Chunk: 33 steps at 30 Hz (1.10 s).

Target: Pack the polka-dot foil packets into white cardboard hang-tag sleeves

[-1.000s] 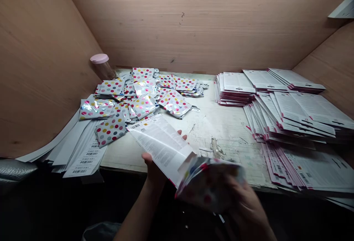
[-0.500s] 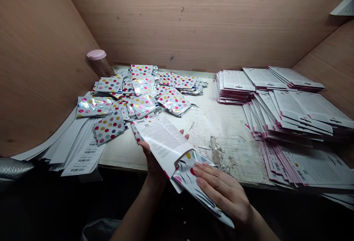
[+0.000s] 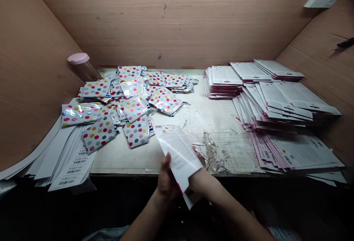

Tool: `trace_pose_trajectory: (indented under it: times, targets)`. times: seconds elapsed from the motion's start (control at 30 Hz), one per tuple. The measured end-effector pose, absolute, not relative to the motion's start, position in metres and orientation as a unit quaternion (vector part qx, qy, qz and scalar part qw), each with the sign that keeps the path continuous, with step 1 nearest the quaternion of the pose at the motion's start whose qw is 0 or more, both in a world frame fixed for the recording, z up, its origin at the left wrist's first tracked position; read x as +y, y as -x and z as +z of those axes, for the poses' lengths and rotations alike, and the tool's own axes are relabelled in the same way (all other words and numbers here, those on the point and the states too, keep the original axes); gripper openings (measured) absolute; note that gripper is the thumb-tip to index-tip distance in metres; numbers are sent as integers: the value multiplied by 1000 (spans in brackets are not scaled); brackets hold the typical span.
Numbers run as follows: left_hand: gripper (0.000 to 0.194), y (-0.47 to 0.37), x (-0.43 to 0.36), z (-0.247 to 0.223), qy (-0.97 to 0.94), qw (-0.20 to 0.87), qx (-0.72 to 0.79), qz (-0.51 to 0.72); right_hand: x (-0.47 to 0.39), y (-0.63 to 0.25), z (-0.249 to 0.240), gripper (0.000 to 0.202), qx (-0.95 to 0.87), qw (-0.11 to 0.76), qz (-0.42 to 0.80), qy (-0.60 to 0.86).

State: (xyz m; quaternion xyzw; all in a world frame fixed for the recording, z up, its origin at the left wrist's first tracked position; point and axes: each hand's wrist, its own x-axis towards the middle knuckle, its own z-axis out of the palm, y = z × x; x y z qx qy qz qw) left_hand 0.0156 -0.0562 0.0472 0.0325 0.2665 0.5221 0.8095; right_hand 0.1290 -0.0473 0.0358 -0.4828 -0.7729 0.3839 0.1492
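A white printed card sleeve (image 3: 177, 146) with a pink edge is tilted over the table's front edge. My left hand (image 3: 166, 179) grips it from below, thumb along the left edge and fingertips showing past the right edge. The fingers of my right hand (image 3: 199, 182) are pushed into the sleeve's near opening and hidden there. No polka-dot packet shows at the opening now. Just beyond the sleeve's far end lies a polka-dot packet (image 3: 136, 132), at the near side of a loose heap of similar packets (image 3: 134, 108).
Stacks of printed card sleeves (image 3: 284, 101) fill the right side. Strips of barcode labels (image 3: 73, 167) hang over the front left edge. A pink-lidded jar (image 3: 83, 66) leans at the back left. Wooden panels (image 3: 166, 23) enclose the table on three sides.
My right hand has moved from lying on the polka-dot packet to inside the sleeve. The packet that stuck out is out of sight. The view has shifted a little to the right.
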Motion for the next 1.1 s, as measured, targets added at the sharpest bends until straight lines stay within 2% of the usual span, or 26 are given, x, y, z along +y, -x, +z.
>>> trace_pose_trajectory:
  times: [0.03, 0.1, 0.13, 0.2, 0.23, 0.3, 0.37, 0.47, 0.57, 0.6, 0.67, 0.73, 0.8, 0.9, 0.93, 1.1]
  targets:
    - [57, -11, -51, 48, -18, 783, 319, 533, -51, -133, 35, 26, -798, 115, 382, 452]
    - [43, 0, -40, 48, -29, 735, 420, 532, -64, -138, 33, 7, -874, 75, 278, 392]
    - [40, 4, -34, 48, -54, 720, 455, 522, -71, -138, 33, 7, -904, 69, 188, 378]
    - [39, 11, -23, 43, -132, 691, 490, 515, -86, -136, 35, 21, -919, 79, 9, 386]
    - [39, 15, -17, 39, -178, 666, 499, 525, -92, -136, 39, 23, -910, 93, -38, 401]
    - [41, 21, -3, 28, -256, 594, 516, 562, -100, -142, 49, 24, -911, 119, -10, 395]
    - [44, 27, 13, 18, -303, 535, 531, 584, -99, -156, 58, 31, -907, 175, 107, 368]
    - [56, 30, 33, 7, -339, 489, 549, 588, -79, -179, 51, 29, -821, 280, 265, 420]
    - [74, 27, 33, 4, -426, 355, 600, 577, -52, -185, 20, 22, -750, 346, 275, 492]
    - [71, 26, 27, 4, -484, 284, 620, 548, -46, -184, 9, 21, -743, 356, 270, 498]
    - [43, 24, 7, 3, -630, 167, 617, 441, -38, -178, -11, 19, -739, 367, 261, 500]
    - [20, 27, -20, 1, -753, 146, 554, 323, -36, -173, -22, 17, -738, 372, 252, 504]
    - [30, 31, -47, -3, -810, 152, 505, 256, -37, -172, -26, 16, -740, 372, 243, 505]
    - [72, 40, -73, -11, -850, 137, 465, 207, -37, -170, -25, 15, -746, 371, 229, 503]
    - [81, 42, -77, -14, -858, 132, 456, 195, -37, -170, -24, 15, -749, 368, 225, 503]
    - [80, 44, -77, -27, -869, 91, 447, 192, -38, -163, -22, 17, -757, 355, 205, 509]
